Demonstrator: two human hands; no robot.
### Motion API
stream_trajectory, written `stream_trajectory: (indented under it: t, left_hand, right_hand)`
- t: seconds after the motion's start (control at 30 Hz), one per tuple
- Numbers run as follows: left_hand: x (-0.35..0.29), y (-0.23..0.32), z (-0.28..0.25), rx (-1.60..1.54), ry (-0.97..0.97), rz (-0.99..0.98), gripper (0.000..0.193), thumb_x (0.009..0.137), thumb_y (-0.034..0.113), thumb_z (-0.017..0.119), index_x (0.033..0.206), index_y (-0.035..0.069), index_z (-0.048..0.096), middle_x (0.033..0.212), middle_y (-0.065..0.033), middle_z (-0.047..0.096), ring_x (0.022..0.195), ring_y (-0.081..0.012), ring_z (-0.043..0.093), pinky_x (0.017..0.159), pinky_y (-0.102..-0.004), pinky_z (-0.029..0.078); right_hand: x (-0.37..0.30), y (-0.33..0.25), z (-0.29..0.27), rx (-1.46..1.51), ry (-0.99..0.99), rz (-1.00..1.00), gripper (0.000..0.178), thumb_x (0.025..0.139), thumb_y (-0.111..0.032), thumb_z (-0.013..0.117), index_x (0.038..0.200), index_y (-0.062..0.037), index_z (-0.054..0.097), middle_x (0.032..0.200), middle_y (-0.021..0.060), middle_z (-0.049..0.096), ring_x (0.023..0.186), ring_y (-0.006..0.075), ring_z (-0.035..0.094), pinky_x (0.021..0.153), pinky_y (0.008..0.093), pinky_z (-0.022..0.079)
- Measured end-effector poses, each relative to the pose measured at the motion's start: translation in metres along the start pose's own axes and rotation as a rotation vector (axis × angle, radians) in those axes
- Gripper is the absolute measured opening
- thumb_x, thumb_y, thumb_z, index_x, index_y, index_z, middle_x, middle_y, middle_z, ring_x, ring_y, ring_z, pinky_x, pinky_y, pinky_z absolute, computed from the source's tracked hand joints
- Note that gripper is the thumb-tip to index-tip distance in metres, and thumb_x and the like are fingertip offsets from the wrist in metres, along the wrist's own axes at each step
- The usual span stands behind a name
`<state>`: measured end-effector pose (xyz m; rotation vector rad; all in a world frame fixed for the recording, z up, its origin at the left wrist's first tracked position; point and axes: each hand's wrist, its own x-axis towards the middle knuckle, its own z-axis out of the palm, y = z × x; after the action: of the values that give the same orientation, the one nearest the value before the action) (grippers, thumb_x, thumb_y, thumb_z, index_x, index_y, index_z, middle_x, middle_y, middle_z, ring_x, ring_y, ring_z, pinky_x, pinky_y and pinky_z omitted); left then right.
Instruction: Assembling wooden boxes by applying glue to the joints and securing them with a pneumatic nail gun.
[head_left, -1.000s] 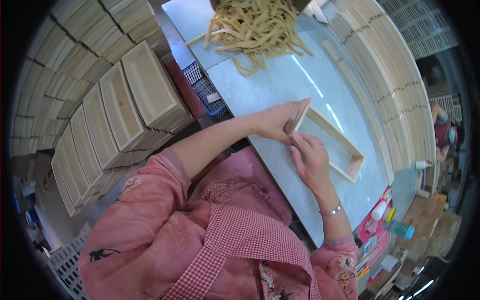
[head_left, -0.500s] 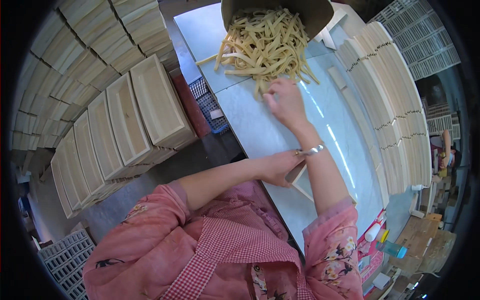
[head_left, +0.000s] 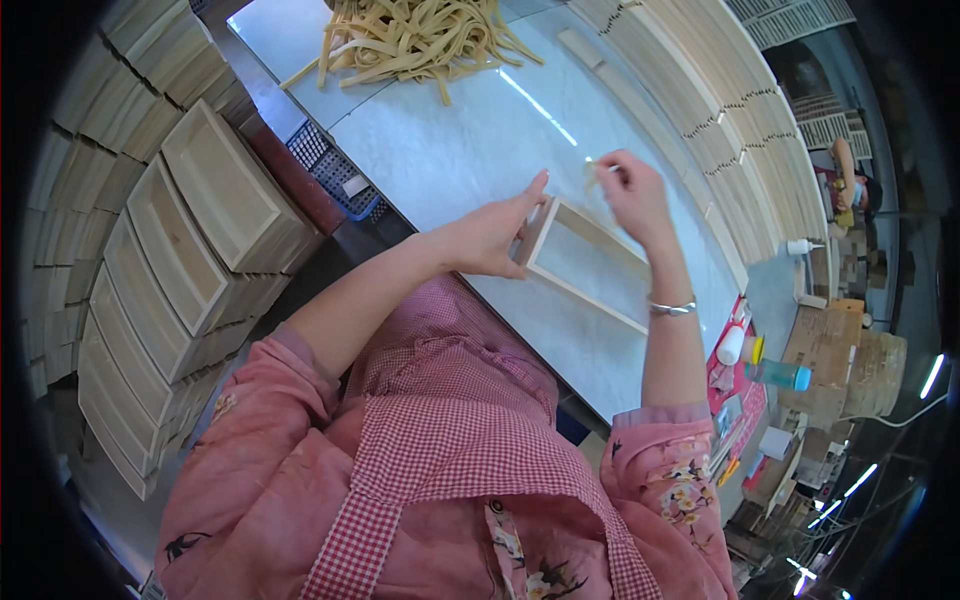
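A narrow rectangular wooden frame (head_left: 588, 301) lies on the pale table, with the tabletop showing through it. My left hand (head_left: 492, 232) grips its left end, thumb and fingers spread along the short side. Above the far side of the frame, my right hand (head_left: 637, 200) pinches a short pale strip (head_left: 591, 176), partly blurred. Its wrist wears a silver bangle (head_left: 672, 308), and my right forearm hides the frame's right end. Farther off, a loose heap of flat, pale yellow strips (head_left: 425, 42) rests on the table.
Open wooden trays or drawers (head_left: 228, 185) stand stacked to the left, beside a blue plastic basket (head_left: 335, 172). Tall stacks of wooden pieces (head_left: 715, 120) line the table's right side. A white bottle (head_left: 730, 345) and a teal-capped bottle (head_left: 778, 375) are at the right. Another person (head_left: 850, 190) sits beyond.
My right hand has come away from the heap toward me and right, with a strip in its fingers. My left hand still holds the frame's end. The view has shifted.
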<state>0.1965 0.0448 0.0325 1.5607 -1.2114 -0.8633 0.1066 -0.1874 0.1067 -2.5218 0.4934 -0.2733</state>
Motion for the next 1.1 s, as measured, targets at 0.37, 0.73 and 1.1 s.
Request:
stream_trajectory:
  t: [0.37,0.73,1.1]
  left_hand:
    - [0.005,-0.010,0.001,0.256,0.035,0.136,0.116,0.060,0.015,0.091,0.157,0.006,0.029,0.135,-0.0149,0.057,0.101,-0.0303,0.060,0.094,-0.0405,0.050]
    - [0.021,-0.019,0.001,0.583,0.099,0.210,0.110,0.051,0.034,0.094,0.145,0.006,0.043,0.128,-0.0135,0.061,0.109,-0.0320,0.058,0.102,-0.0414,0.041]
    - [0.010,-0.003,-0.009,0.499,0.052,0.081,0.105,0.053,0.034,0.092,0.143,0.006,0.046,0.129,-0.0156,0.060,0.110,-0.0309,0.058,0.104,-0.0419,0.039]
  right_hand:
    - [-0.050,-0.054,0.005,0.046,-0.240,-0.111,0.016,0.089,-0.018,0.065,0.087,-0.0035,0.071,0.069,0.0097,0.066,0.060,0.0230,0.055,0.061,0.0347,0.046]
    - [-0.169,-0.071,0.071,-0.411,-0.129,-0.267,0.015,0.095,-0.019,0.059,0.092,-0.0073,0.068,0.086,0.0121,0.071,0.067,0.0356,0.064,0.063,0.0426,0.050]
    - [-0.268,0.098,-0.064,-0.284,0.365,0.392,0.036,0.087,-0.006,0.067,0.123,-0.0025,0.065,0.097,0.0117,0.066,0.075,0.0307,0.062,0.067,0.0367,0.051]
